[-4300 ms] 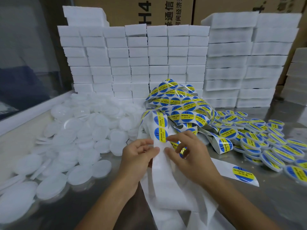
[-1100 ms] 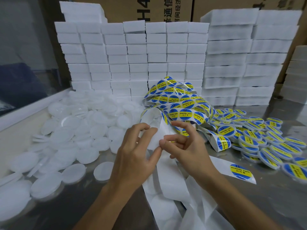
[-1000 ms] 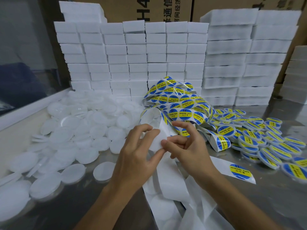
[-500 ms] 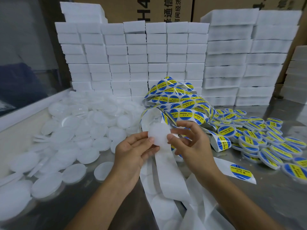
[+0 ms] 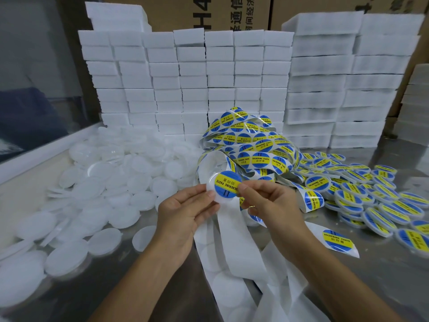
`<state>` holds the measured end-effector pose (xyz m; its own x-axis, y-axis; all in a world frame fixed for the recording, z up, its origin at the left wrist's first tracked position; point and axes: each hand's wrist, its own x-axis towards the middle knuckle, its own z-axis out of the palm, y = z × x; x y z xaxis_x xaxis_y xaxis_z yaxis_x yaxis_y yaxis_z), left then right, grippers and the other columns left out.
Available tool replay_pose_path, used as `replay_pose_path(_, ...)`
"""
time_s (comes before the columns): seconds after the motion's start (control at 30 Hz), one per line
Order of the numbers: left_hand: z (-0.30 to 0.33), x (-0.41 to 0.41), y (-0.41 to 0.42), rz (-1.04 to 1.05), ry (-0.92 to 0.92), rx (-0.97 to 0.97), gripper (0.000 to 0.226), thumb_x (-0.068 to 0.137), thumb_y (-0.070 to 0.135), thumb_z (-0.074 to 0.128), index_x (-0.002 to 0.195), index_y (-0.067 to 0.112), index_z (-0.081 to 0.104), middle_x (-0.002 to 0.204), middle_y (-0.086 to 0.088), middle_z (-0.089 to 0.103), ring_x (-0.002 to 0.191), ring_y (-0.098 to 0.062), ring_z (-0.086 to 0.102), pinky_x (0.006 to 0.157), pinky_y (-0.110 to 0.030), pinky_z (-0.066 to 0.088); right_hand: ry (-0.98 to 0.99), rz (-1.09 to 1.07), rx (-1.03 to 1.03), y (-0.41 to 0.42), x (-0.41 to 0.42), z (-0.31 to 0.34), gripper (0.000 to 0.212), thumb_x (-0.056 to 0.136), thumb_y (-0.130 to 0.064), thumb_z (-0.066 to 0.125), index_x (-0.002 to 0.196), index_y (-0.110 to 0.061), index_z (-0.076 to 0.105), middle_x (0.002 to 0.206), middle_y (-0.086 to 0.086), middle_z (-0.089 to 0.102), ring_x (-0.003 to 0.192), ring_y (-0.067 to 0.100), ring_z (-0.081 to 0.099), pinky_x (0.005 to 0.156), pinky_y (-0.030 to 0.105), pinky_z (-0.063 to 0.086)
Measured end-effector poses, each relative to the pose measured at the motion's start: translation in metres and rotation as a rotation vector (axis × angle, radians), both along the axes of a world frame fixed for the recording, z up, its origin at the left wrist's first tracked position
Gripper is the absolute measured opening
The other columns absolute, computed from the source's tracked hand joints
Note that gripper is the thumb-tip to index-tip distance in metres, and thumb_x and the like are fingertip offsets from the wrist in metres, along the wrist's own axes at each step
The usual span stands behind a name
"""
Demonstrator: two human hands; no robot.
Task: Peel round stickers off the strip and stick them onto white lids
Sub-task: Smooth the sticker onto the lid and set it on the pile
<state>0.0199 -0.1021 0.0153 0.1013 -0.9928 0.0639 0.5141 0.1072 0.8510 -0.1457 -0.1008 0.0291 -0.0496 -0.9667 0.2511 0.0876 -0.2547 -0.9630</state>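
we had the sticker (image 5: 227,187) going onto the lid (image 5: 217,196), left hand (image 5: 185,213) and right hand (image 5: 270,201) both pinching it; next, we judged, press it flat.

Bare metal table (image 5: 383,282) shows only in the near foreground, at the lower left corner and lower right, and a hand can pass there. To the left a heap of plain lids (image 5: 111,182) covers the surface up to a white ledge (image 5: 46,156). To the right, labelled lids (image 5: 362,201) lie packed close together. A tangled sticker strip (image 5: 250,145) rises in the middle, its white backing paper (image 5: 234,263) trailing toward the viewer between the forearms. Behind everything a wall of stacked foam blocks (image 5: 209,84) (reaching well above the strip) closes the far side.
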Motion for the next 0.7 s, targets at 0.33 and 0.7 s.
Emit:
replay_pose_path(0.33,0.0026,-0.0012,0.0014,0.018,-0.023,-0.006,0.034,0.055,0.013,0.079,0.086,0.003,0.074,0.089,-0.020,0.074,0.079,-0.025,0.073,0.065,-0.026,0.058,0.047,0.013,-0.005,0.0011,0.0009,-0.0011,0.010,0.083,-0.022,0.076,0.075,-0.027,0.079,0.075,0.001,0.076,0.058,0.006,0.064,0.054,0.017,0.049)
replay_pose_path(0.7,0.0025,-0.0009,0.0027,0.059,-0.100,-0.043,0.037,0.055,0.013,0.079,0.090,0.001,0.072,0.085,-0.018,0.075,0.074,-0.025,0.073,0.064,-0.025,0.058,0.063,0.008,-0.011,-0.0021,-0.0008,-0.0052,0.005,0.083,-0.020,0.076,0.079,-0.022,0.079,0.073,0.001,0.075,0.056,0.006,0.062,0.052,0.017,0.047)
